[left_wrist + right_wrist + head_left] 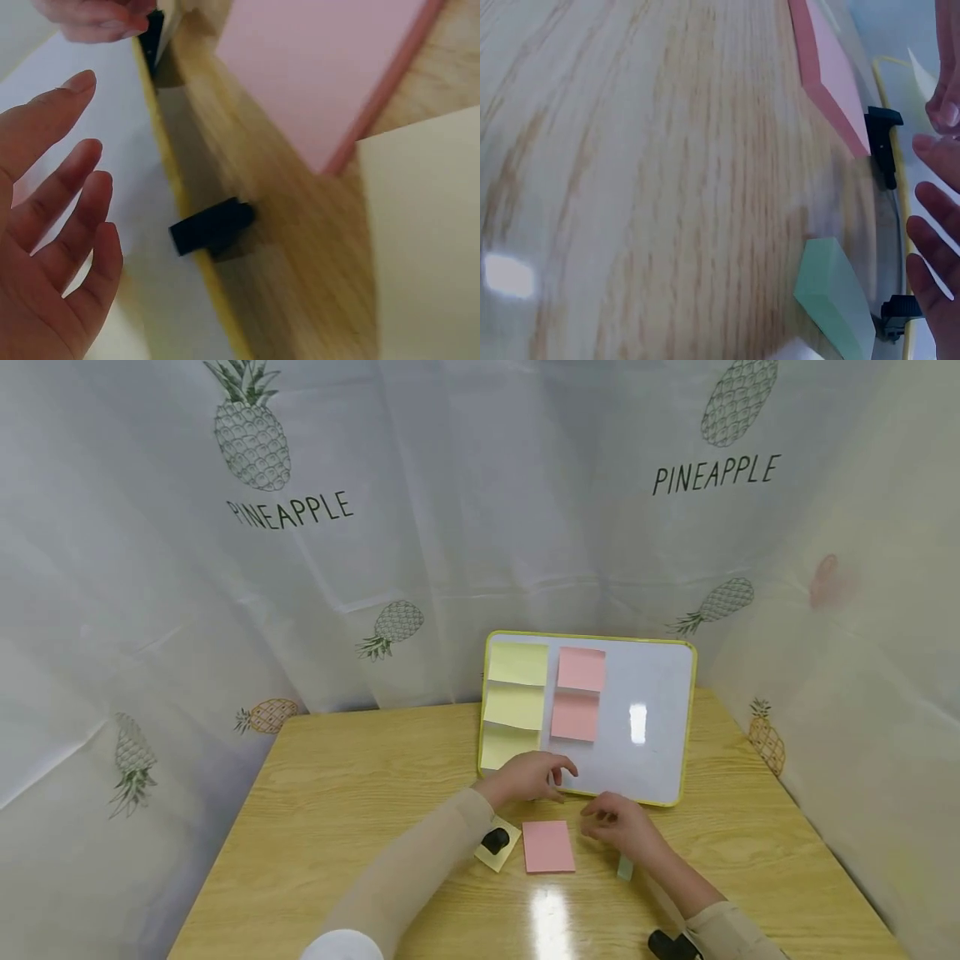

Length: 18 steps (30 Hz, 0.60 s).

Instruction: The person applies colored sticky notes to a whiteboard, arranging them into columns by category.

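A whiteboard [648, 727] with a yellow rim leans at the back of the table. Several yellow sticky notes [517, 663] form a column on its left side, with two pink sticky notes [581, 669] beside them. My left hand [527, 776] hovers before the board's lower edge, fingers loosely bent and holding nothing; the left wrist view shows the same spread fingers [88, 196]. My right hand [618, 827] is just below the board's bottom rim, its relaxed fingers [931, 240] empty. Between and below the hands lies a pink note pad [548, 847].
A yellow note pad [495, 853] lies under the left wrist, partly hidden by the wrist camera. A green pad [832, 292] sits below the right hand. Black clips [212, 226] grip the board's lower rim. A pineapple-print curtain [480, 527] hangs behind the wooden table [352, 768].
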Tool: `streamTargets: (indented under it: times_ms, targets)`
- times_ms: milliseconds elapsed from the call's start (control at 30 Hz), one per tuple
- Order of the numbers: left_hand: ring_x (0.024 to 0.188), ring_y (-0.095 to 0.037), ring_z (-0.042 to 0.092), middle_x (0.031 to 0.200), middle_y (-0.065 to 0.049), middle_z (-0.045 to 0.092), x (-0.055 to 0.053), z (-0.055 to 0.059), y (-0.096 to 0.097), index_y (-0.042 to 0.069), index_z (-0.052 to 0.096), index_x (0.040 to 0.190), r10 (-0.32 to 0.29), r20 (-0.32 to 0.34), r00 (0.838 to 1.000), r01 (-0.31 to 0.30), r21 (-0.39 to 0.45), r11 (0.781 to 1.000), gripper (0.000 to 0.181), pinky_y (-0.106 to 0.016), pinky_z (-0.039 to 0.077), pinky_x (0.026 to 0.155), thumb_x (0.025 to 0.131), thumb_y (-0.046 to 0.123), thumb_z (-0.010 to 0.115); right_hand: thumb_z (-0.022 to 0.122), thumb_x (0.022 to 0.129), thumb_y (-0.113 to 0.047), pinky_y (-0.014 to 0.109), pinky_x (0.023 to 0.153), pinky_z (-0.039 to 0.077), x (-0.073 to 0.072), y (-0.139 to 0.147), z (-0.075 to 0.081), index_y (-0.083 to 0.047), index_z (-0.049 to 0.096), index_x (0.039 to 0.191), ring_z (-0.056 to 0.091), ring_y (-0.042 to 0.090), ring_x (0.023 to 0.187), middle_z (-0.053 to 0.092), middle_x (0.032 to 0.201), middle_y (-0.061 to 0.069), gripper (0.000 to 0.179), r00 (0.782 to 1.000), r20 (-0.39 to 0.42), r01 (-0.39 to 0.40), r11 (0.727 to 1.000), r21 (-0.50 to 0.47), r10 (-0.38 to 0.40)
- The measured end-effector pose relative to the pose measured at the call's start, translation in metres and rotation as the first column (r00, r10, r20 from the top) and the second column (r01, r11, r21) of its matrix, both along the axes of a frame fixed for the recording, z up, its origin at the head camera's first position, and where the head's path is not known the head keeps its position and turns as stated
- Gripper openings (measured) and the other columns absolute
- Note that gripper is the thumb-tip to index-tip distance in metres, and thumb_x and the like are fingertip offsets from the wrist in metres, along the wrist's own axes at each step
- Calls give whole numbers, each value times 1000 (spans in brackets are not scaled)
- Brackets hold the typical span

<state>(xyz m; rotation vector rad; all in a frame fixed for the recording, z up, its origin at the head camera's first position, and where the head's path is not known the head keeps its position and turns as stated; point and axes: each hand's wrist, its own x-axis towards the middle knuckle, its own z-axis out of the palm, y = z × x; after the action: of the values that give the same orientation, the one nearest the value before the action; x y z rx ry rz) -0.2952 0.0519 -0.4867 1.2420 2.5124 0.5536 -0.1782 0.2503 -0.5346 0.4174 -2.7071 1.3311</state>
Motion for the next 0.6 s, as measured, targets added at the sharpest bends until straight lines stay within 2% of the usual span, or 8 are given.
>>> streamTargets:
  times_ms: [200,267,400,600]
  targets:
    - [79,-1,53,94,8,62,15,-13,-20,24,63,122,17,31,999,-17,9,1000,44,-20,45,71,82,25,81,84,77,-14,37,79,52,-2,-7,-9,-15,72,94,60,16,91,65,97,-6,20,988,-79,-130,990,62,135]
    - [79,-1,53,92,8,61,20,-17,-27,22,63,122,23,40,999,-24,23,999,45,-20,45,70,81,25,82,86,75,-19,38,82,49,-2,-10,-12,-17,72,92,59,15,94,65,98,-8,22,976,-120,-172,980,103,184]
    - [75,-1,52,87,9,59,32,-26,-41,18,63,119,41,52,998,-43,36,998,46,-18,45,66,79,25,83,89,69,-29,41,85,46,-3,-18,-18,-20,72,89,56,15,97,63,100,-9,27,937,-206,-243,949,202,284]
    - [73,-1,51,83,11,56,53,-43,-57,20,62,108,104,122,987,-113,73,991,42,-19,44,67,75,27,87,90,65,-40,43,87,45,-1,-29,-23,-20,71,93,55,18,101,62,106,-6,39,905,-250,-265,916,301,344]
